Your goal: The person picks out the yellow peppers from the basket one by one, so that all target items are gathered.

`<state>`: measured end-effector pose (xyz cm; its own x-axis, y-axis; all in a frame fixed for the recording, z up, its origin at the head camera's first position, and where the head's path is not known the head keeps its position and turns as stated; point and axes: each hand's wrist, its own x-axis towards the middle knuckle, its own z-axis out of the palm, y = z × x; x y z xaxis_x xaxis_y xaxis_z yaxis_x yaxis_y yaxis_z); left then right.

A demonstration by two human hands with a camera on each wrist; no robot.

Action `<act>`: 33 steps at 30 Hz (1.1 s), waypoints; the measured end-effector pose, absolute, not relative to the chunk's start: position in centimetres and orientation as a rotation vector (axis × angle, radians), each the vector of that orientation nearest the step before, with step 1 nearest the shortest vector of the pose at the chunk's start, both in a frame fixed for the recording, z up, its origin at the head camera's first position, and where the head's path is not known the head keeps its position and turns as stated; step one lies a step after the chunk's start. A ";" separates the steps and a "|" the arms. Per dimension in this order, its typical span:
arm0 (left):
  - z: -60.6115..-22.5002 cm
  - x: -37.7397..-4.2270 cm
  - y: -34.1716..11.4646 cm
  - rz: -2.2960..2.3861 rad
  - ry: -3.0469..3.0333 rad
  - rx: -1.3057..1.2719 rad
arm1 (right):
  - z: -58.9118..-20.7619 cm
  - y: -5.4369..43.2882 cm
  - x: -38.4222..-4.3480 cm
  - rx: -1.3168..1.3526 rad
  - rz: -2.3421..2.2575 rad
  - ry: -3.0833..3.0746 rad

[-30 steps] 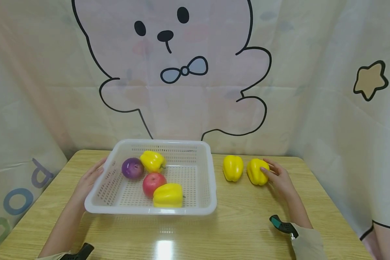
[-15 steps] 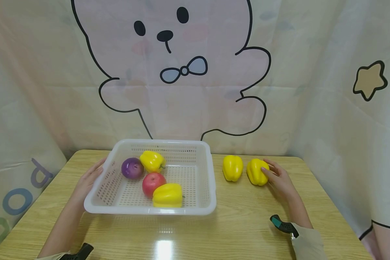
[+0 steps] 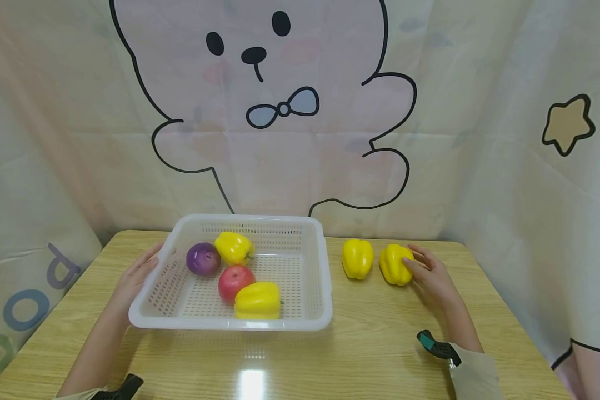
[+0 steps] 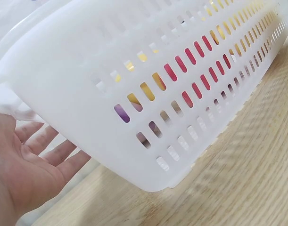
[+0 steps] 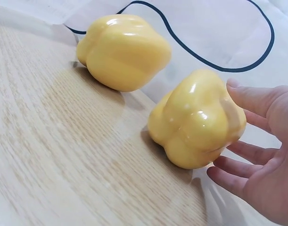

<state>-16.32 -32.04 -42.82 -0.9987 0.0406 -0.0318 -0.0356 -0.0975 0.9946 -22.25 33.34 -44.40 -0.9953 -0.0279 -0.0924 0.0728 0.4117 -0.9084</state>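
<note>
In the head view my left hand [image 3: 136,280] is at the left side of a white perforated plastic basket [image 3: 307,322]. The left wrist view shows its fingers [image 4: 70,167] extended, tips passing behind the basket's end. My right hand [image 3: 432,278] has its thumb and fingers around the right side of a yellow bell pepper [image 3: 394,265], which rests on the table. Another yellow bell pepper [image 3: 357,259] lies to its left. Inside the basket sit a purple onion [image 3: 203,259], a red apple [image 3: 235,283] and two yellow bell peppers, one at the back [image 3: 233,247] and one in front [image 3: 258,301].
The basket stands on a light wooden table [image 3: 370,344], left of the two loose peppers. A printed cloth curtain [image 3: 300,166] hangs close behind the table and along both sides.
</note>
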 end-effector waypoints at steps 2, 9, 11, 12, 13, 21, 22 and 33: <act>-42.8 -16.3 -32.1 2.278 2.088 -0.004 | -44.2 33.4 -22.1 0.031 -1.665 2.563; -42.8 -16.3 -32.1 2.265 2.105 -0.033 | -43.5 33.7 -21.7 -0.023 -1.728 2.572; -42.8 -16.3 -32.1 2.274 2.098 -0.029 | -43.2 33.8 -21.5 -0.030 -1.729 2.578; -42.8 -16.3 -32.1 2.279 2.095 -0.025 | -43.1 33.8 -21.5 -0.034 -1.728 2.582; -42.8 -16.3 -32.1 2.288 2.088 -0.013 | -43.0 33.9 -21.4 -0.036 -1.726 2.585; -42.9 -16.4 -32.1 2.323 2.056 0.058 | -42.4 34.3 -21.1 -0.030 -1.720 2.601; -42.9 -16.4 -32.1 2.323 2.056 0.060 | -42.3 34.3 -21.1 -0.023 -1.717 2.606; -42.9 -16.4 -32.0 2.330 2.039 0.055 | -40.9 34.2 -20.7 -0.017 -1.704 2.696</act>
<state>-16.36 -32.05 -42.93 -0.9983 0.0574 -0.0029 -0.0105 -0.1325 0.9911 -20.66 34.16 -40.89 -0.9988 0.0162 0.0462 -0.0347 0.4293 -0.9025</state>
